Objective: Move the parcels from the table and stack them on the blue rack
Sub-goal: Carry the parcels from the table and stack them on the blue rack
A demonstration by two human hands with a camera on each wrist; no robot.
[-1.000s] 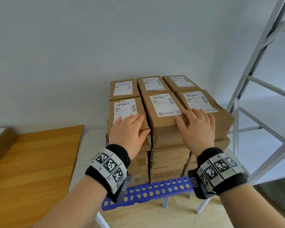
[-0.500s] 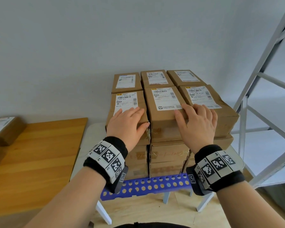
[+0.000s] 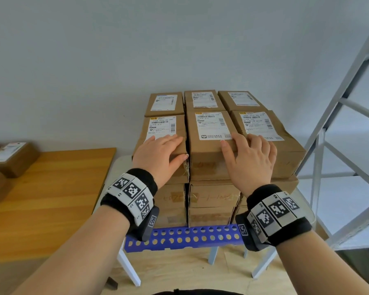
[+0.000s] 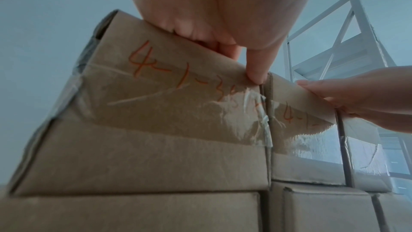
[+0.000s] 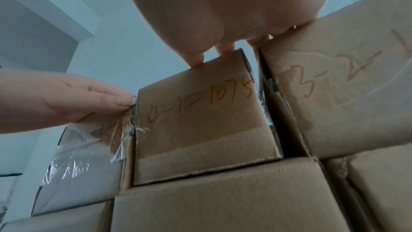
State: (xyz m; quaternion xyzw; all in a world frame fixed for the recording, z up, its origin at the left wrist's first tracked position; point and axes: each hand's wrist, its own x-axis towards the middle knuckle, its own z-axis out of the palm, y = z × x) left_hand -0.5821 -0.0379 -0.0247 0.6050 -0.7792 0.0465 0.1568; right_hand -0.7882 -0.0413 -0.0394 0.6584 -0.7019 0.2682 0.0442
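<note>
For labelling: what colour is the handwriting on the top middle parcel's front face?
Orange handwriting, clearest in the right wrist view.

Brown parcels (image 3: 211,145) with white labels (image 3: 212,126), orange writing (image 5: 200,98); blue rack (image 3: 185,237) with round holes; black-and-white checked wristbands (image 3: 132,194).

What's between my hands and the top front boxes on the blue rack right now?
Nothing visible. The left hand rests on the front-left parcel; the right hand rests across the middle parcel and right parcel, atop the blue rack.
</note>
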